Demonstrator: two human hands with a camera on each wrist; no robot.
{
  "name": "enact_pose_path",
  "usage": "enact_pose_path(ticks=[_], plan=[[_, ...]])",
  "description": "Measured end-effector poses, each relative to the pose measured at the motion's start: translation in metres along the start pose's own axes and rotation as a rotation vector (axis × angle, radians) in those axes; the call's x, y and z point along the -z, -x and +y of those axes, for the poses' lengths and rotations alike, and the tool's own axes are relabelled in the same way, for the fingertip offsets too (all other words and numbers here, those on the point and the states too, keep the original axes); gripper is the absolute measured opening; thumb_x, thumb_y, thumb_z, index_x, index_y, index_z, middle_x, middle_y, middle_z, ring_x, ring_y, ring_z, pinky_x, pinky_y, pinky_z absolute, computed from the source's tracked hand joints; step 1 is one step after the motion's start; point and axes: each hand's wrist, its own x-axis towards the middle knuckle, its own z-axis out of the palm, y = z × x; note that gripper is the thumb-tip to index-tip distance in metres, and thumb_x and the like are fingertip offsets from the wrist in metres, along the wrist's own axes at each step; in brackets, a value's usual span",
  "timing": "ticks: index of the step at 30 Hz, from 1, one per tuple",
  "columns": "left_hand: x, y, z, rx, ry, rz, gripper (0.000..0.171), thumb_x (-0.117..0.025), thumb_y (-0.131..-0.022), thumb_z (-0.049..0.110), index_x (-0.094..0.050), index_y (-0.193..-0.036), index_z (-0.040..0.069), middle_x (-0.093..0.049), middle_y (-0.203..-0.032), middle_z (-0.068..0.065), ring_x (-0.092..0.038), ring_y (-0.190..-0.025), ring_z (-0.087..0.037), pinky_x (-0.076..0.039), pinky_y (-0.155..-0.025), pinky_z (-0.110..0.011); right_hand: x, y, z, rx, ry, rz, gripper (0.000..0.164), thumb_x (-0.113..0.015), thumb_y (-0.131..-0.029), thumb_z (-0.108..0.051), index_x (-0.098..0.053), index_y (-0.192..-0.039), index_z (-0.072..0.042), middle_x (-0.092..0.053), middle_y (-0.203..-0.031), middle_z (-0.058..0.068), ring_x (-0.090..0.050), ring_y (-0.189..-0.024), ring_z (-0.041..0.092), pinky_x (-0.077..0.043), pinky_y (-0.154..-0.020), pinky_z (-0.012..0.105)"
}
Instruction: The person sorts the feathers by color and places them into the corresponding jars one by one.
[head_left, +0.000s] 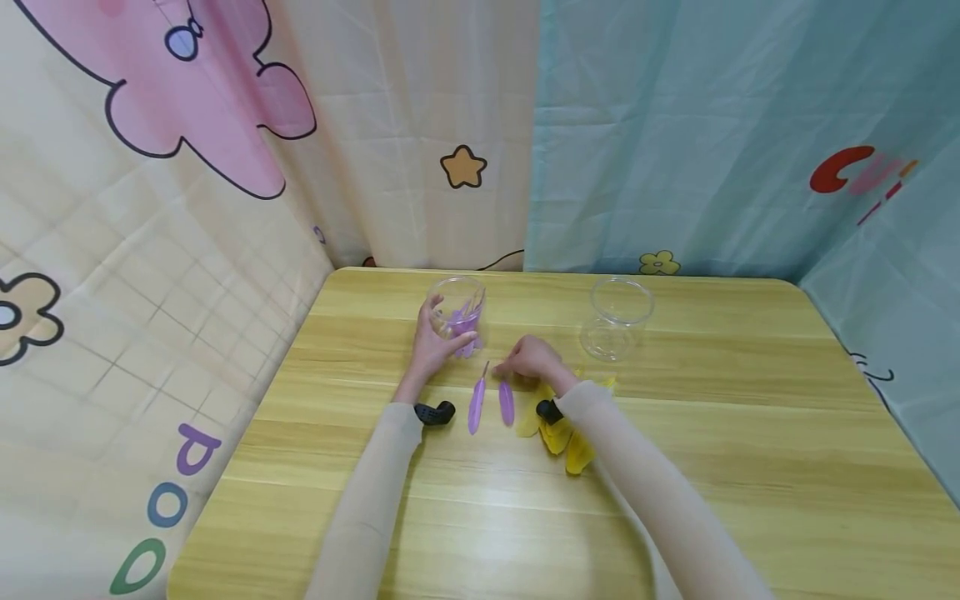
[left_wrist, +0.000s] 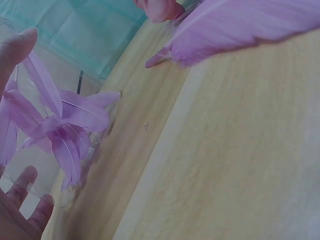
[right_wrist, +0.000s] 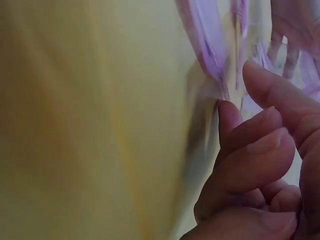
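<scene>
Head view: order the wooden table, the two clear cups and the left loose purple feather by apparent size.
1. Wooden table
2. Feather-holding cup, empty cup: too alike to rank
3. Left purple feather

Soft glare pales the tabletop [head_left: 495,508]; the right wrist view is dim, blurred.

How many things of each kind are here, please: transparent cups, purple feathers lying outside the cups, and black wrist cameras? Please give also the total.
Transparent cups: 2
Purple feathers outside the cups: 2
Black wrist cameras: 2
Total: 6
</scene>
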Motion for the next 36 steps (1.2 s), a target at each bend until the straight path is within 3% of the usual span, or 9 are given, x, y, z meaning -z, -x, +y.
enact_pose_path(ticks=[8,21,29,36], plan=[[-0.001,-0.001,-0.002,-0.009,0.029,0.004,0.104,-0.088,-0.066,0.028,-0.025,-0.147,0.012,-0.032,-0.146,-0.002,-0.032,-0.131,-0.031,-0.027,-0.106,-0.048,-0.007,0.003,-0.004,-0.012,0.063,0.034,0.031,-0.077,-0.076,-0.026,-0.064,-0.055,-0.008,-0.052,-0.046,0.000,-0.045,-0.040,0.011,-0.034,-0.039,0.022],[-0.001,0.001,-0.002,-0.013,0.014,0.004,0.103,-0.087,-0.067,0.027,-0.026,-0.147,0.011,-0.032,-0.146,-0.005,-0.032,-0.131,-0.031,-0.026,-0.106,-0.049,-0.013,0.001,-0.004,-0.048,0.016,0.035,0.027,-0.075,-0.079,-0.018,-0.066,-0.056,-0.006,-0.057,-0.048,0.002,-0.049,-0.039,0.010,-0.037,-0.041,0.021],[-0.001,0.001,-0.002,-0.008,0.011,0.006,0.104,-0.088,-0.065,0.030,-0.026,-0.147,0.013,-0.033,-0.145,-0.003,-0.034,-0.130,-0.031,-0.027,-0.106,-0.049,-0.015,0.005,-0.009,-0.029,0.150,0.070,0.026,-0.069,-0.081,-0.022,-0.066,-0.058,-0.009,-0.061,-0.051,0.001,-0.053,-0.043,0.012,-0.036,-0.047,0.024],[-0.001,0.001,-0.003,-0.010,0.023,0.013,0.104,-0.088,-0.065,0.030,-0.026,-0.147,0.013,-0.033,-0.145,-0.002,-0.032,-0.131,-0.032,-0.025,-0.107,-0.048,-0.019,0.009,-0.014,0.027,0.254,0.108,0.020,-0.067,-0.074,-0.017,-0.065,-0.056,-0.010,-0.059,-0.048,0.000,-0.055,-0.041,0.012,-0.037,-0.044,0.025]])
